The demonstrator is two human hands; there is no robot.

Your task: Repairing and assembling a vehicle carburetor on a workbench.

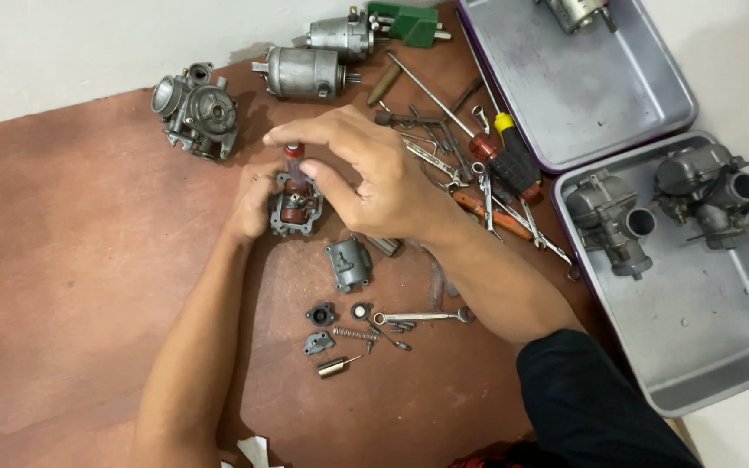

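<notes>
Head view: tools (478, 165) crowd the carburetor body (295, 206).

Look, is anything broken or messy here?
Nothing looks broken. The small grey metal carburetor body held by both hands lies opened, its little springs and screws scattered loose on the brown board, and the hand tools lie in a tangled pile.

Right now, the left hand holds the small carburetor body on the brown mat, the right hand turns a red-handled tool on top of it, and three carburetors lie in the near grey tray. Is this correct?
Not quite. The head view shows two carburetors in the near grey tray, not three. The rest holds: the left hand holds the small carburetor body on the brown mat, and the right hand grips the red-handled tool on top.
</notes>
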